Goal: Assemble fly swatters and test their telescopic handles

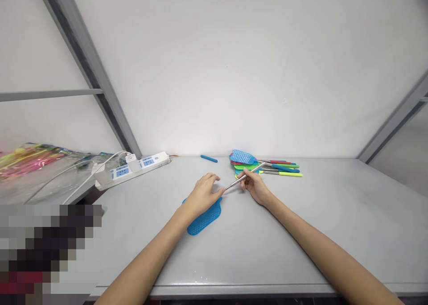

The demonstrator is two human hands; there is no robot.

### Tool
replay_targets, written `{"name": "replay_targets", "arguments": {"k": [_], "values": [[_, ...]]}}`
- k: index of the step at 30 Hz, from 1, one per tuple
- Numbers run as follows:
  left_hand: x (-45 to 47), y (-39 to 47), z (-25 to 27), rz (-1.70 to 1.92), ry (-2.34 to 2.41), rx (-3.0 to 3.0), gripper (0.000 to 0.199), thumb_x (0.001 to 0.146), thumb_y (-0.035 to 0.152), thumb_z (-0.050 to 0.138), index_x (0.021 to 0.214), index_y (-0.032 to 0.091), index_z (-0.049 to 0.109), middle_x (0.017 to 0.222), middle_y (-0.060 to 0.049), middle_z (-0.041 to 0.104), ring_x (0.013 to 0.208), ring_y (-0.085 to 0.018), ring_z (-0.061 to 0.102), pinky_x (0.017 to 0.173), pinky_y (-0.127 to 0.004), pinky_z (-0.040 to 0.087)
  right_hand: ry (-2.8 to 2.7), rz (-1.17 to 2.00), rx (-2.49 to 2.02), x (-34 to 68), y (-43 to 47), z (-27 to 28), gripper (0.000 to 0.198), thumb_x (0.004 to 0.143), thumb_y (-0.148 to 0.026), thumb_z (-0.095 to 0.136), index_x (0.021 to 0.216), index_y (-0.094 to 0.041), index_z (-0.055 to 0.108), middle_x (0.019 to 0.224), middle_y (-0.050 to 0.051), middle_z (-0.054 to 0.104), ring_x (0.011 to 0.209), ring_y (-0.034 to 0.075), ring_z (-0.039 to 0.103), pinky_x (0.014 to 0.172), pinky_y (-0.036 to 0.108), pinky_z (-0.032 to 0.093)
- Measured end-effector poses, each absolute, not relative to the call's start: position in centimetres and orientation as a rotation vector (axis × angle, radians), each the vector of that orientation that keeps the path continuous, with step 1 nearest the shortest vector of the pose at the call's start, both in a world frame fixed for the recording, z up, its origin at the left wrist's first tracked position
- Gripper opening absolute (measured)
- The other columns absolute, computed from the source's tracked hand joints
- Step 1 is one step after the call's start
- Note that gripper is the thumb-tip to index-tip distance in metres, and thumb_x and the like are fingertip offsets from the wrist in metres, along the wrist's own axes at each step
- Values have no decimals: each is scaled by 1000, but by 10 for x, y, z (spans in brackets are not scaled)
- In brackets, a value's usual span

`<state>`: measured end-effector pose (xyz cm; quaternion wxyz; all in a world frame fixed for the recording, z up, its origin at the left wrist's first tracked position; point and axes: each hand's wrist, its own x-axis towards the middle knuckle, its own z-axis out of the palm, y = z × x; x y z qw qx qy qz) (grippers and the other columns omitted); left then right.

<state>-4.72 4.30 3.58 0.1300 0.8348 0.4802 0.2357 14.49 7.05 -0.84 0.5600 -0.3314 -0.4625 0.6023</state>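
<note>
My left hand (pixel 204 192) is over a blue perforated fly swatter head (pixel 204 220) on the table, its fingers apart and its thumb at the lower end of a thin metal rod (pixel 234 183). That hand hides part of the head, and whether rod and head are joined cannot be seen. Between the thumb and fingers of my right hand (pixel 252 185), the rod is gripped, slanting up to the right. Just behind this hand lies a pile of fly swatters (pixel 243 157) with blue, green and red heads and coloured grips. A loose blue grip (pixel 209 158) rests near the wall.
On the left, a white power strip (pixel 135 171) holds plugged-in chargers with cables. Beyond it are clear plastic bags (pixel 40 162) with pink and yellow items. A white wall (pixel 234 73) closes off the table's (pixel 301 251) back, and a pixelated patch covers the lower left.
</note>
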Motion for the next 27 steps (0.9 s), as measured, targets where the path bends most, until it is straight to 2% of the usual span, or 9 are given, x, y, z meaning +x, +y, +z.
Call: {"name": "replay_targets", "arguments": {"k": [3,5,7,13,19,27], "values": [[-64,42,43,312,1444,2348,59,59,54,50,107,21,46,112,-8,43,103,-26,39,85,-37,31,-1102,1436,-780,145,71,-8,33,72,-42,47,64,-14,62,45,1,51,43,9,44,45,22,34],[-72,41,45,116,1489,2297,78,44,56,60,113,25,41,118,-10,38,108,-31,33,85,-41,29,-1112,1445,-782,145,71,-8,32,71,-42,47,65,-14,62,45,1,52,43,9,44,45,22,34],[-76,39,45,8,1522,2261,86,37,54,63,115,28,40,120,-10,36,108,-34,31,83,-43,30,-1114,1449,-793,145,70,-8,32,71,-42,47,64,-14,62,45,1,52,42,9,44,45,22,34],[-70,37,43,-21,1545,2288,79,39,53,61,110,25,41,112,-10,39,102,-30,37,81,-39,33,-1103,1460,-789,145,70,-7,31,71,-40,47,64,-14,62,45,1,52,43,9,44,46,23,35],[-63,39,35,119,1612,2314,68,37,56,61,93,21,44,101,-9,44,95,-28,41,77,-38,33,-1093,1464,-771,146,72,-9,31,72,-40,47,65,-14,62,46,1,53,44,9,45,45,22,35],[-57,36,32,312,1579,2338,62,44,53,61,91,21,38,95,-6,48,90,-26,45,75,-35,32,-1009,1413,-795,146,76,-14,29,71,-39,48,65,-13,62,45,1,52,42,8,43,43,21,33]]}}
